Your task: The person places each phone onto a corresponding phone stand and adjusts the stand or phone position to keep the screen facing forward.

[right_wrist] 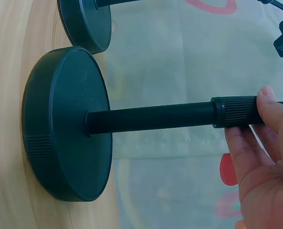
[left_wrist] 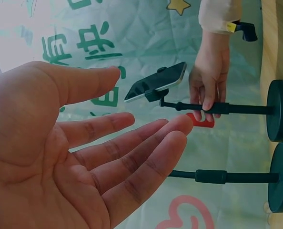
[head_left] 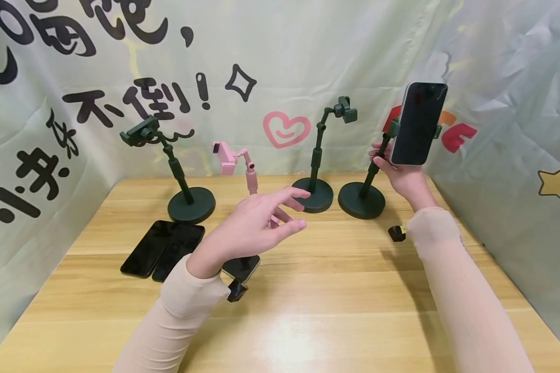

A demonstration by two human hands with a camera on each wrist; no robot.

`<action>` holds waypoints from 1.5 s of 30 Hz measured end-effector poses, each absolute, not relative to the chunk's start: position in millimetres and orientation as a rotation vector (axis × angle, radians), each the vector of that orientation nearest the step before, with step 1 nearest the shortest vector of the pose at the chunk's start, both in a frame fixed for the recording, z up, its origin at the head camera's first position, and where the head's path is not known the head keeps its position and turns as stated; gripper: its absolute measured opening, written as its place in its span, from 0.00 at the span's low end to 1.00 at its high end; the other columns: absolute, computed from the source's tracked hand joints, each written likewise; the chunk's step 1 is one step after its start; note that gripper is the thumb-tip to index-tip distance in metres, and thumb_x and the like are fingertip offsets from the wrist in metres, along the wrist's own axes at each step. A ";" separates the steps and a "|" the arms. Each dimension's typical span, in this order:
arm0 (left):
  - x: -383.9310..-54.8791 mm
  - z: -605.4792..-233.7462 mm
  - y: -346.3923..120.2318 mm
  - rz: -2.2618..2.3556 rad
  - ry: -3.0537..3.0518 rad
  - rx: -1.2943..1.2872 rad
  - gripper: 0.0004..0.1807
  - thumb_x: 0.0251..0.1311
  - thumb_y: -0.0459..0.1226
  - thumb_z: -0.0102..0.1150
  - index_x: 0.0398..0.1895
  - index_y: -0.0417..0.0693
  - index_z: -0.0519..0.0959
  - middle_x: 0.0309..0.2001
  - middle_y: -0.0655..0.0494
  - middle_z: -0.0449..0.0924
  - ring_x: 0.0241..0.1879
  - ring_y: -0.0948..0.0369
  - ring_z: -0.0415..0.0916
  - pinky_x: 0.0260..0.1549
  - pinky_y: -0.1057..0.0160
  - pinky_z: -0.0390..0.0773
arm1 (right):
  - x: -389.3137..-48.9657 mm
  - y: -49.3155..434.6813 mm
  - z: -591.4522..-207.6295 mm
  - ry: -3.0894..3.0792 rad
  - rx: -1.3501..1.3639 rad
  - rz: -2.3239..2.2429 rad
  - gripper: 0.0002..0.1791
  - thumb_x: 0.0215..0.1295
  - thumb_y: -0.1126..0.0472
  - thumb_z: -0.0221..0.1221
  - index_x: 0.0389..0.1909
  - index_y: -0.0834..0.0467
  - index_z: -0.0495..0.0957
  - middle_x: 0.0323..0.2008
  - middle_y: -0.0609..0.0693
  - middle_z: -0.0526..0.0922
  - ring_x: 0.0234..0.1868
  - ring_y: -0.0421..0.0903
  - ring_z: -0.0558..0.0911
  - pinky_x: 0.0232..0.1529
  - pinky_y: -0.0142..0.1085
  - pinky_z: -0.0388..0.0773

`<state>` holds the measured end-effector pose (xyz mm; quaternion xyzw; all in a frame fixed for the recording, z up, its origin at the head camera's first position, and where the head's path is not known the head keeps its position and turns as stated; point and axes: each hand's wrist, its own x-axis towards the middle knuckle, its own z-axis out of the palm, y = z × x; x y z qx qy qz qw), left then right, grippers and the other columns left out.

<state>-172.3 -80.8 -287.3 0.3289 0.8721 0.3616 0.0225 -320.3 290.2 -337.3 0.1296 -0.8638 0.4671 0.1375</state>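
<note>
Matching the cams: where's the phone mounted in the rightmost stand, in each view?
Head: phone at upper right, in the clamp of the rightmost stand.
Left wrist: upper middle, phone tilted, left of the right hand in the picture.
Right wrist: not in it; only the lower part of its stand shows.
Shared landmark: the right hand holding that stand's pole.

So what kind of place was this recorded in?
Probably a makeshift recording booth: a printed backdrop hangs behind and beside a wood-grain table, which holds four phone stands, one with a phone clamped in it.
</note>
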 end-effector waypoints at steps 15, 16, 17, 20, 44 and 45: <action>-175.4 -289.6 -80.2 1.073 2.722 1.021 0.29 0.75 0.48 0.65 0.75 0.57 0.72 0.59 0.60 0.87 0.49 0.66 0.90 0.50 0.63 0.88 | -316.5 299.1 -354.9 -2.561 0.362 1.187 0.30 0.84 0.63 0.54 0.82 0.63 0.62 0.78 0.66 0.69 0.75 0.66 0.74 0.77 0.50 0.70; -175.7 -289.8 -80.1 1.072 2.722 1.020 0.29 0.75 0.48 0.65 0.75 0.57 0.72 0.59 0.60 0.87 0.49 0.66 0.90 0.50 0.63 0.88 | -314.7 299.0 -354.5 -2.573 0.356 1.181 0.30 0.84 0.63 0.53 0.82 0.64 0.61 0.79 0.66 0.68 0.75 0.66 0.73 0.77 0.52 0.70; -176.1 -290.1 -80.0 1.069 2.723 1.022 0.29 0.75 0.48 0.65 0.75 0.56 0.73 0.59 0.59 0.87 0.49 0.66 0.90 0.50 0.63 0.88 | -313.2 299.0 -354.3 -2.582 0.354 1.179 0.31 0.85 0.63 0.52 0.83 0.64 0.60 0.80 0.66 0.66 0.76 0.67 0.72 0.76 0.55 0.69; -177.4 -291.3 -79.9 1.043 2.741 1.025 0.27 0.77 0.48 0.62 0.75 0.56 0.73 0.59 0.59 0.87 0.49 0.65 0.90 0.50 0.61 0.88 | -307.4 296.7 -352.8 -2.618 0.332 1.168 0.32 0.86 0.63 0.50 0.85 0.64 0.55 0.82 0.65 0.63 0.77 0.67 0.71 0.74 0.59 0.69; -186.8 -298.9 -80.6 0.714 2.857 1.009 0.28 0.78 0.51 0.60 0.77 0.58 0.71 0.56 0.60 0.89 0.43 0.67 0.89 0.48 0.52 0.80 | -270.7 277.8 -351.1 -2.690 0.356 1.074 0.22 0.83 0.57 0.57 0.68 0.65 0.80 0.59 0.66 0.87 0.60 0.63 0.87 0.44 0.08 0.70; -187.4 -299.9 -80.9 0.695 2.861 1.010 0.28 0.78 0.51 0.60 0.77 0.57 0.71 0.56 0.60 0.90 0.43 0.66 0.89 0.47 0.52 0.80 | -270.5 275.6 -350.5 -2.695 0.363 1.082 0.22 0.84 0.55 0.57 0.69 0.64 0.80 0.59 0.65 0.87 0.60 0.62 0.87 0.44 0.08 0.70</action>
